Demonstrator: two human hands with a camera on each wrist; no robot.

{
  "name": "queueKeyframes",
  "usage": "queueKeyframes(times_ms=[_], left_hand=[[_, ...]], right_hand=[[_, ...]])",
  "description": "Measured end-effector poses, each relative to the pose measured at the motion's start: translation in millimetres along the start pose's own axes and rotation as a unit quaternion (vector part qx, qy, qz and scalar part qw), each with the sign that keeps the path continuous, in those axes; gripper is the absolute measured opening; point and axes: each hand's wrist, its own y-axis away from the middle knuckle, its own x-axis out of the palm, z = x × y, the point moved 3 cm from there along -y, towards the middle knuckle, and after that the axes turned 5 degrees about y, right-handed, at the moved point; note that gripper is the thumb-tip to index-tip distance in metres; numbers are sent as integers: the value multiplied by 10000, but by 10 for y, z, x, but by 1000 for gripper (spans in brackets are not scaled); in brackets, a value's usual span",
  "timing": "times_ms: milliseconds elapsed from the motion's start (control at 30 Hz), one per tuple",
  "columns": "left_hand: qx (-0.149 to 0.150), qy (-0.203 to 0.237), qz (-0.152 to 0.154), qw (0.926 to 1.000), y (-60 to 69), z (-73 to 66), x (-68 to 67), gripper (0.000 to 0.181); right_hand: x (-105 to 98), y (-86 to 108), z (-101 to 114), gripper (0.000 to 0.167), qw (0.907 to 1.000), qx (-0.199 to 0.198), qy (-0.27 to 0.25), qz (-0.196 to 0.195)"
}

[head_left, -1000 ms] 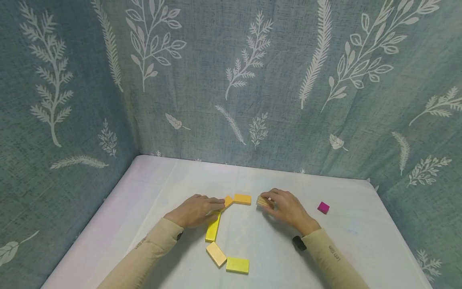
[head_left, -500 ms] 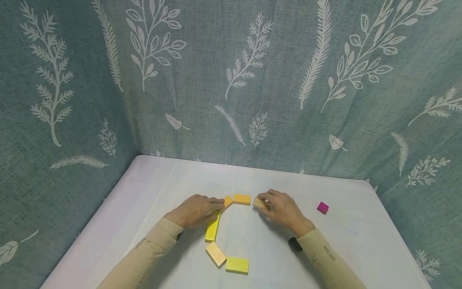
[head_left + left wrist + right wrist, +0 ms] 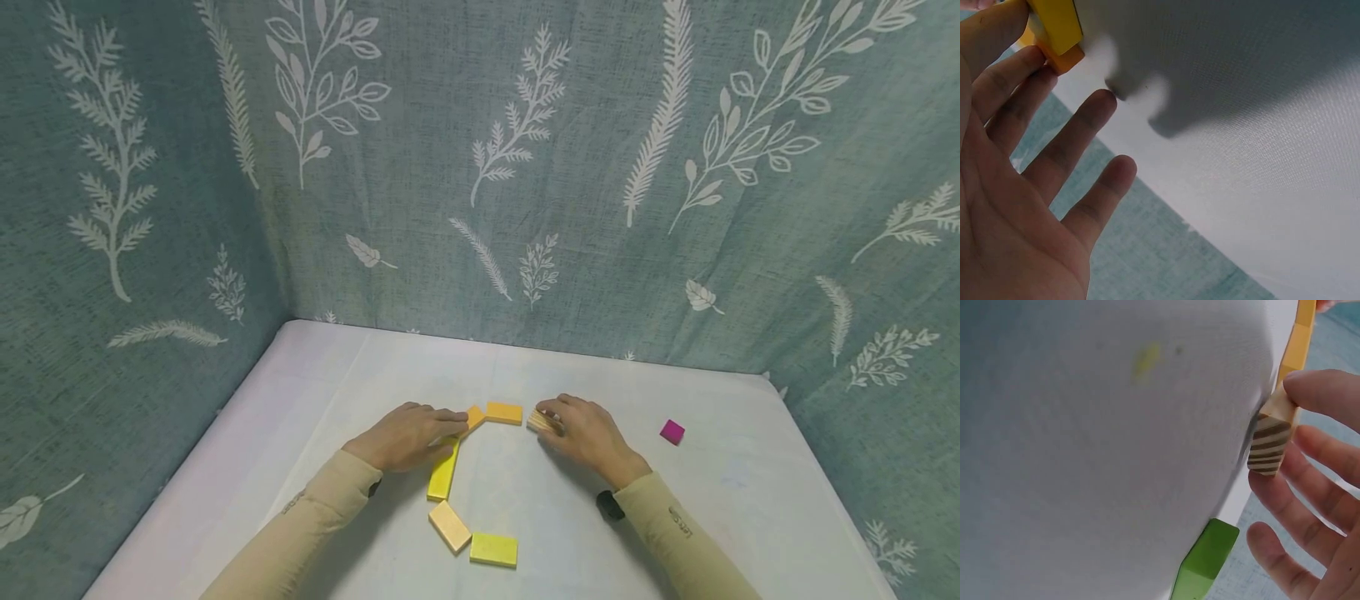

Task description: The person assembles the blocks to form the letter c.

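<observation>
In the head view, my right hand (image 3: 588, 433) pinches a plain wooden block (image 3: 542, 421) with striped grain, just right of a flat orange block (image 3: 504, 412). The right wrist view shows thumb and fingertips on this wooden block (image 3: 1272, 437), which is near the orange piece (image 3: 1297, 347). My left hand (image 3: 408, 437) rests lightly where a second orange block (image 3: 473, 418) meets a long yellow block (image 3: 443, 475). In the left wrist view, its fingertips touch the orange block (image 3: 1066, 60) beside the yellow one (image 3: 1059, 25); the other two fingers are extended.
A tan block (image 3: 450, 527) and a yellow-green block (image 3: 493, 550) continue the curved row toward the front of the white table (image 3: 337, 533). A magenta block (image 3: 672, 432) lies to the right. In the right wrist view, a green block (image 3: 1207, 556) sits below the right hand.
My right hand has shifted left with the wooden block, narrowing the gap to the orange block; it has barely moved in the last half second. The left hand has stayed in place.
</observation>
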Motion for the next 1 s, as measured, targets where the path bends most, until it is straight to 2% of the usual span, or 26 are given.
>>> queueKeyframes(times_ms=[133, 433, 733, 1000], left_hand=[[8, -9, 12, 10000, -10, 4, 2, 44], [8, -51, -4, 10000, -26, 26, 19, 43], [67, -69, -59, 9999, -9, 35, 29, 43], [83, -137, -81, 9998, -8, 25, 30, 42]], right_hand=[[10, -9, -2, 33, 9999, 84, 34, 142], [-30, -17, 0, 23, 9999, 78, -98, 87], [-4, -27, 41, 20, 9996, 126, 1, 258], [-20, -26, 90, 20, 9998, 34, -107, 169]])
